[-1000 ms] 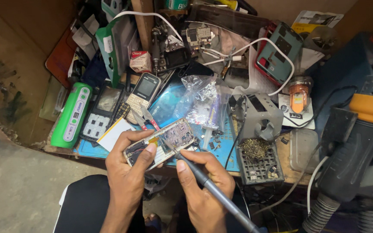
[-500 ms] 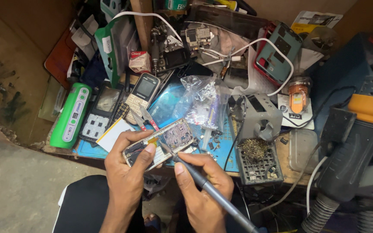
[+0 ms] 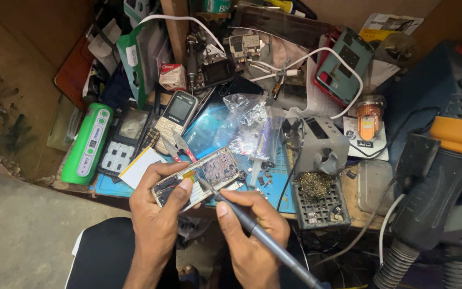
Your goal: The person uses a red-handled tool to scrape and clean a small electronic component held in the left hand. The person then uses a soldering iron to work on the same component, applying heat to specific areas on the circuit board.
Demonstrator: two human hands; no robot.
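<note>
Low centre of the frame, an opened phone [image 3: 196, 179] with its circuit board bared is gripped by the left hand [image 3: 159, 214]. A soldering iron [image 3: 258, 233], clasped in the right hand [image 3: 252, 230], is touched to the board; work appears midway, with reassembly not begun.

Both forearms come up from the bottom of the view, pretty close together. The left hand [image 3: 159, 206] is curled with palm down, thumb pressed flat on top and fingers wrapped underneath. The right hand [image 3: 252, 225] sits just beside it in a pen-style pinch, thumb tip pointing up and forward.
</note>
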